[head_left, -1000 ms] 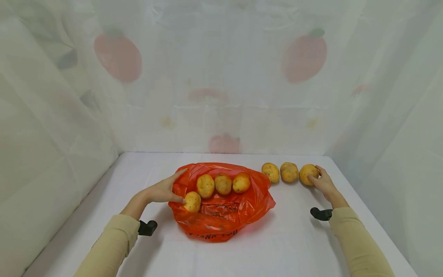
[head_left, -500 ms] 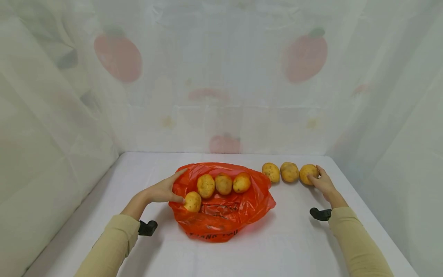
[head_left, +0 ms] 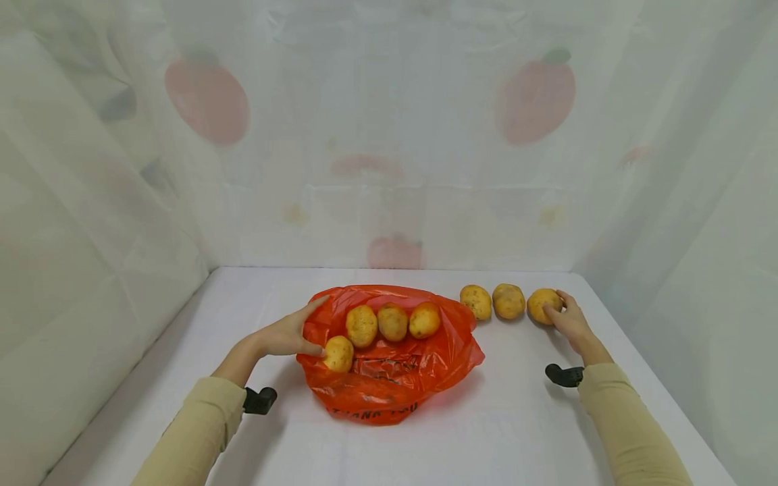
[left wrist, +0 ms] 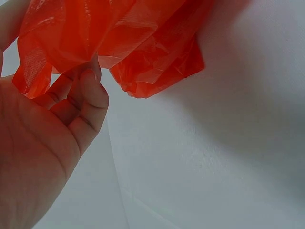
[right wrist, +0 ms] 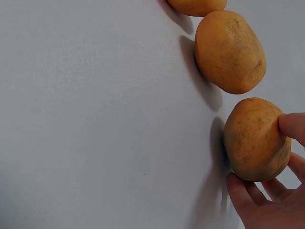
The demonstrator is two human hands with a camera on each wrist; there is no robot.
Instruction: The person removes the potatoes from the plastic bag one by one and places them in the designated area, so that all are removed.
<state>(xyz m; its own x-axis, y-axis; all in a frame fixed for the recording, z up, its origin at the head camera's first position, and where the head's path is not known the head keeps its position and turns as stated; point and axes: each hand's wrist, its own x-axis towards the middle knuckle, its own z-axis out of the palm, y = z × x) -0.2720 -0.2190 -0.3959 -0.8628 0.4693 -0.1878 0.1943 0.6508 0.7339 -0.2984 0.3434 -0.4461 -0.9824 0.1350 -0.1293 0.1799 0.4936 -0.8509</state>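
A red plastic bag (head_left: 389, 405) lies spread open mid-table, with several yellow potatoes in its mouth. My left hand (head_left: 282, 334) grips the bag's left edge; in the left wrist view its curled fingers (left wrist: 88, 98) hold the red film. Close to that thumb sits the nearest potato (head_left: 338, 354) in the bag. At the far right, my right hand (head_left: 570, 322) holds a potato (head_left: 541, 306) between thumb and fingers. The right wrist view shows the thumb on this potato (right wrist: 255, 140) and the fingers around its other side.
Left of the held potato, a middle potato (head_left: 508, 302) and another potato (head_left: 475, 302) rest in a row on the white table (head_left: 486, 432). The last one is close to the bag's right edge. Pale fabric walls (head_left: 389, 223) enclose the table at the back and sides.
The potato in my right hand has shifted very slightly right, widening the small gap to the middle potato. My left hand and the bag look unchanged.
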